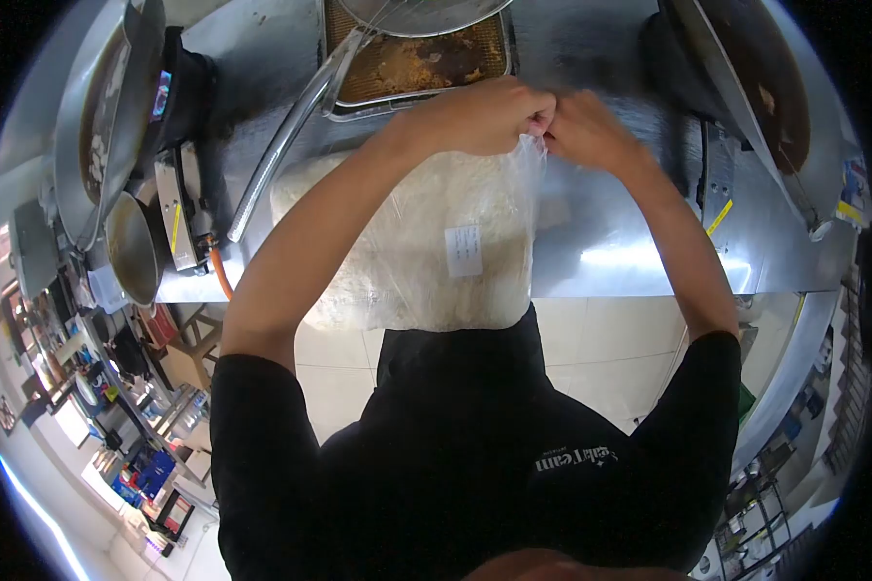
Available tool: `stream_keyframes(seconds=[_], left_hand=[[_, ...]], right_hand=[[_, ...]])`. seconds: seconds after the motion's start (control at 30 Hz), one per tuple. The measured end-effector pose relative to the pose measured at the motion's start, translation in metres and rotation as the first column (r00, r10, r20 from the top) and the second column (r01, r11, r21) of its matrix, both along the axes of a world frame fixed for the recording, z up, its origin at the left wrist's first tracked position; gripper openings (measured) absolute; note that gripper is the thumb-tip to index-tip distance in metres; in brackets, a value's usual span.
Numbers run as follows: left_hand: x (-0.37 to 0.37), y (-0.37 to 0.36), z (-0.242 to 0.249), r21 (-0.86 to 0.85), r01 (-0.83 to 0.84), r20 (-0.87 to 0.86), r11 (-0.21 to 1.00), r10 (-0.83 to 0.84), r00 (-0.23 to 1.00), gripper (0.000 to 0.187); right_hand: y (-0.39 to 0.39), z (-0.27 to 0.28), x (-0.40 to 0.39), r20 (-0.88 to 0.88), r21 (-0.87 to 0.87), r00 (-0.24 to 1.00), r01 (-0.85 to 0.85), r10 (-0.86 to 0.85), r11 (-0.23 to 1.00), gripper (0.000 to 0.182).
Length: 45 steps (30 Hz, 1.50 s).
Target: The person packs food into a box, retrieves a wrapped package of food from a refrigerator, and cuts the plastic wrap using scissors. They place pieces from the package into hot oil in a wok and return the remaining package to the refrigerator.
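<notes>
**2 hands working the plastic at the bag's far right corner**

The step in hand appears to be handling the film at 1 corner of a clear bag (407,281), with both hands meeting there. The left hand (489,114) is reaching across the bag and curling its fingers nearly closed, apparently pinching the gathered plastic. The right hand (591,128) is coming in from the right of the bag, its fingers bending inward against the left hand's; whether they are gripping film too, I cannot tell, since the fingertips are hiding one another.

The bag is lying flat on the metal desk (591,232), its near end jutting past the edge toward the person. It is holding a pale, bulky mass and carrying 1 white label (463,252) on its upper face. The plastic is rising into a thin peak at the fingers.

In my judgement, any next move on this corner is calling for a fine pinch with both hands, a steady bag and little tugging, as its near end is overhanging.

Beyond the bag, a tray (397,103) is sitting under part of a strainer (426,17), whose handle (279,140) is slanting down to the bag's left. Large pans are flanking the bag, 1 to its left (92,126) and 1 to its right (794,107).
</notes>
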<state>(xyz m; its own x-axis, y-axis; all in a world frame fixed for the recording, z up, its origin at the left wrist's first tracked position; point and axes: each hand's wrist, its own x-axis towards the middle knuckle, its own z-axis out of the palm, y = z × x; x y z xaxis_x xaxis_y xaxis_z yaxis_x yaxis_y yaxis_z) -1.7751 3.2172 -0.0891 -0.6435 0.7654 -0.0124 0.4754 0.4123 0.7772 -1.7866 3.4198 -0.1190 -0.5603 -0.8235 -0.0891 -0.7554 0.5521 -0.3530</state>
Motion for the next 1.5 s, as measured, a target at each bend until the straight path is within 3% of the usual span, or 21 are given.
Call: stream_keyframes(seconds=[0.13, 0.23, 0.27, 0.37, 0.43, 0.47, 0.57, 0.7, 0.8, 0.9, 1.0, 1.17, 1.4, 1.5], left_hand=[[0.007, -0.001, 0.008, -0.018, -0.030, 0.019, 0.999, 0.031, 0.999, 0.006], [0.016, -0.005, 0.004, 0.118, -0.047, 0.037, 0.992, 0.043, 0.998, 0.006], [0.021, -0.006, 0.006, 0.084, -0.082, -0.010, 0.993, 0.083, 0.996, 0.008], [0.045, -0.004, 0.015, 0.024, -0.208, -0.147, 0.978, 0.209, 0.967, 0.015], [0.062, -0.005, 0.015, 0.040, -0.305, -0.221, 0.952, 0.306, 0.926, 0.018], [0.068, -0.004, 0.017, 0.135, -0.344, -0.261, 0.929, 0.368, 0.892, 0.018], [0.085, -0.002, 0.021, 0.203, -0.422, -0.259, 0.884, 0.464, 0.847, 0.014], [0.097, -0.005, 0.019, 0.257, -0.378, -0.329, 0.890, 0.448, 0.831, 0.013], [0.103, -0.010, 0.034, 0.240, -0.325, -0.363, 0.915, 0.395, 0.844, 0.015], [0.113, -0.015, 0.042, 0.203, -0.282, -0.296, 0.938, 0.334, 0.895, 0.014], [0.125, -0.018, 0.048, 0.236, -0.258, -0.285, 0.937, 0.320, 0.903, 0.015], [0.153, -0.017, 0.054, 0.252, -0.254, -0.178, 0.934, 0.303, 0.936, 0.018], [0.204, -0.042, 0.052, 0.215, -0.229, 0.073, 0.950, 0.218, 0.973, 0.022], [0.217, -0.060, 0.057, 0.230, -0.303, 0.295, 0.925, 0.230, 0.927, 0.029]], right_hand=[[-0.005, -0.008, -0.005, 0.001, 0.062, 0.999, 0.041, -0.041, 0.997, 0.022], [-0.009, -0.015, 0.001, 0.005, 0.091, 0.997, 0.081, -0.082, 0.993, 0.025], [-0.012, -0.016, 0.001, 0.004, 0.091, 0.996, 0.084, -0.084, 0.992, 0.025], [-0.020, -0.017, -0.005, 0.056, -0.033, 0.996, 0.077, -0.075, 0.997, 0.025], [-0.030, -0.014, -0.005, -0.047, -0.177, 0.998, -0.053, 0.046, 0.983, 0.032], [-0.037, -0.012, -0.004, -0.101, -0.239, 0.990, -0.123, 0.101, 0.963, 0.035], [-0.076, 0.007, -0.011, -0.067, 0.067, 0.964, -0.254, 0.259, 0.965, 0.033], [-0.108, 0.014, -0.014, -0.068, -0.034, 0.945, -0.323, 0.321, 0.946, 0.019], [-0.133, -0.001, -0.015, -0.079, 0.076, 0.930, -0.353, 0.358, 0.933, 0.029], [-0.160, 0.004, -0.016, -0.030, 0.037, 0.926, -0.375, 0.376, 0.926, 0.014], [-0.177, 0.001, -0.017, 0.005, 0.009, 0.920, -0.391, 0.391, 0.920, 0.014], [-0.200, -0.013, -0.009, -0.098, 0.034, 0.900, -0.423, 0.425, 0.905, 0.014], [-0.207, 0.001, -0.007, -0.129, 0.130, 0.874, -0.454, 0.469, 0.882, 0.013], [-0.190, 0.016, -0.004, -0.185, 0.090, 0.907, -0.368, 0.379, 0.925, 0.014]])
